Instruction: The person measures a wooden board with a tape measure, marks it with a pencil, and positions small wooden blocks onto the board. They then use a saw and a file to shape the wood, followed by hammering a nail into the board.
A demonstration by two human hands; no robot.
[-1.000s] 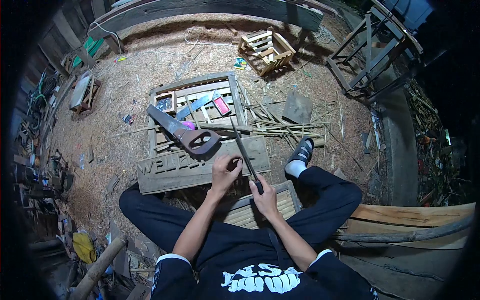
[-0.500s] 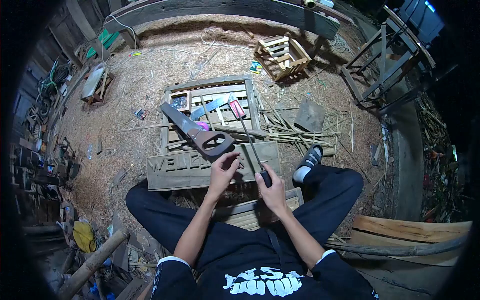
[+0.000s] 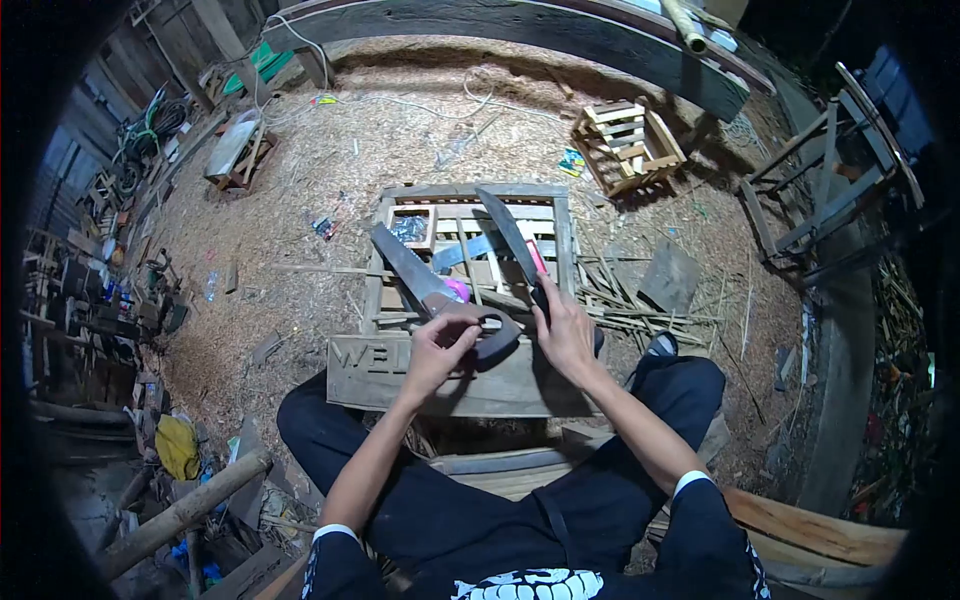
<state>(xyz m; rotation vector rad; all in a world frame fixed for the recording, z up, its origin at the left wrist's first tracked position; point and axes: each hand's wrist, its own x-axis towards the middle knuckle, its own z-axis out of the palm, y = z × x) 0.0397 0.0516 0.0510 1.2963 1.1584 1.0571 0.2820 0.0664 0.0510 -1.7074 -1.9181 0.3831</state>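
Note:
My right hand (image 3: 568, 335) grips the black handle of a long knife (image 3: 508, 228), its blade pointing up and away over the slatted wooden frame (image 3: 565, 238). My left hand (image 3: 436, 355) is curled, thumb and fingers close together, beside the brown handle of a handsaw (image 3: 408, 268). Anything between those fingertips is too small to make out. The saw lies across the frame and the wooden board (image 3: 470, 395) with raised letters in front of me. My left hand and the saw handle hide most of the lettering.
On the frame lie a small box (image 3: 432, 212) of dark bits and a pink object (image 3: 456, 290). Thin sticks (image 3: 640, 317) and a flat plate (image 3: 670, 278) lie to the right. A slatted crate (image 3: 672, 165) stands farther back, below a thick beam (image 3: 480, 22).
My right hand has moved forward with the knife, and the blade now shows its broad side. My left hand has come nearer the saw handle. The whole view has shifted.

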